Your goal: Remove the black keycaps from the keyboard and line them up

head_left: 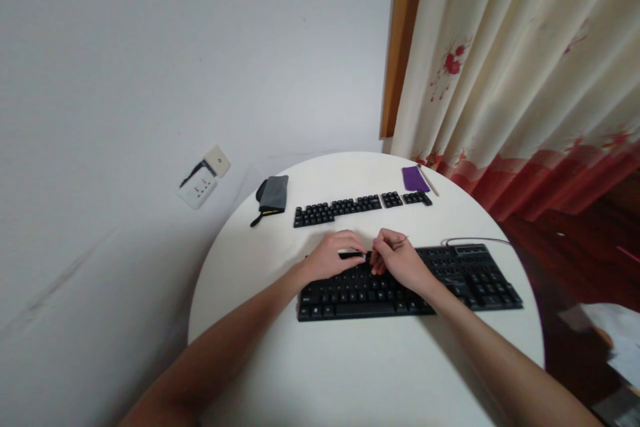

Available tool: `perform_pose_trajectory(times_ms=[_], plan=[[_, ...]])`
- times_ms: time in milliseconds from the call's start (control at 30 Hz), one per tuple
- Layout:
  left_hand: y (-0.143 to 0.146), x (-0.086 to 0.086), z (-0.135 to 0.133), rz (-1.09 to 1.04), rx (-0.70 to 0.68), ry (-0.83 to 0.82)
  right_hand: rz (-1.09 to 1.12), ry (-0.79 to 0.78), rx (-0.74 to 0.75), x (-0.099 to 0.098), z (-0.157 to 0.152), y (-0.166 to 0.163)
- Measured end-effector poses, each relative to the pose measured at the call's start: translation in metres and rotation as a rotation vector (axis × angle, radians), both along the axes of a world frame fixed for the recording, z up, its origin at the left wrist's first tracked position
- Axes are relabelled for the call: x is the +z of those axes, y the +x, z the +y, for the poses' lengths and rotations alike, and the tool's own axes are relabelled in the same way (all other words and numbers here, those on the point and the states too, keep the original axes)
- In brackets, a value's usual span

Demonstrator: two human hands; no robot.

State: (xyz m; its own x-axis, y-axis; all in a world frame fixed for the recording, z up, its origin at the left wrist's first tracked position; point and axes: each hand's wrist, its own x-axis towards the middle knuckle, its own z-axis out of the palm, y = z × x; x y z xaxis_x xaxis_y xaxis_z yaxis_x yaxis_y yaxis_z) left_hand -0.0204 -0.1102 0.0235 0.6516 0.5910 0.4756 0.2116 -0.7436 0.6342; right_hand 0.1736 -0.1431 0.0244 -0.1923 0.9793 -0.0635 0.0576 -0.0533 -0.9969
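White round table (350, 373) against a pale wall (225, 47), patterned curtain (480, 113) off to the right. Black keyboard (367, 296) lies flat on the table, front edge toward the person, cable (475, 239) running off behind its right part. Both hands are over the keyboard's back rows, left of its number pad. Left hand (334, 256): thumb and fingertips drawn close together; can't tell if anything is pinched there — too small and dark. Right hand (399, 261): fingers curled in, clamped on a thin sliver (407, 237) by the look of it; one end pokes out on the far side. Can't make out what it is.

Loose keycaps (356, 205) sit beyond the keyboard in tight groups, clear of both hands. Grey pouch (275, 193) to their left, purple cloth (415, 179) behind their right end, pale stick (429, 181) just beside it.

Handling, my judgement: keyboard likely light for its length, stiff, may skate on the smooth top. Brace it at the front edge or a short end. Caps should be near weightless, hard, slick on top — best held by two opposite side walls, pulled straight. Mounts underneath are probably the fragile bit; a tilted pull could snap one. Loose groups would scatter if bumped, so pick from an end.
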Motion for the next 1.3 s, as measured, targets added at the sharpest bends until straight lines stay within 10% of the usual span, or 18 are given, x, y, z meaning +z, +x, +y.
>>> perform_pose_trajectory(times_ms=[467, 800, 1300], plan=[[-0.010, 0.005, 0.010, -0.069, 0.207, 0.063, 0.040, 0.052, -0.153, -0.002, 0.010, 0.006], [-0.029, 0.017, 0.064, 0.004, 0.378, 0.137, 0.076, 0.084, -0.214, -0.003, 0.016, 0.011], [-0.041, -0.021, 0.074, 0.400, 0.503, 0.252, 0.020, 0.112, -0.207, -0.003, 0.014, 0.012]])
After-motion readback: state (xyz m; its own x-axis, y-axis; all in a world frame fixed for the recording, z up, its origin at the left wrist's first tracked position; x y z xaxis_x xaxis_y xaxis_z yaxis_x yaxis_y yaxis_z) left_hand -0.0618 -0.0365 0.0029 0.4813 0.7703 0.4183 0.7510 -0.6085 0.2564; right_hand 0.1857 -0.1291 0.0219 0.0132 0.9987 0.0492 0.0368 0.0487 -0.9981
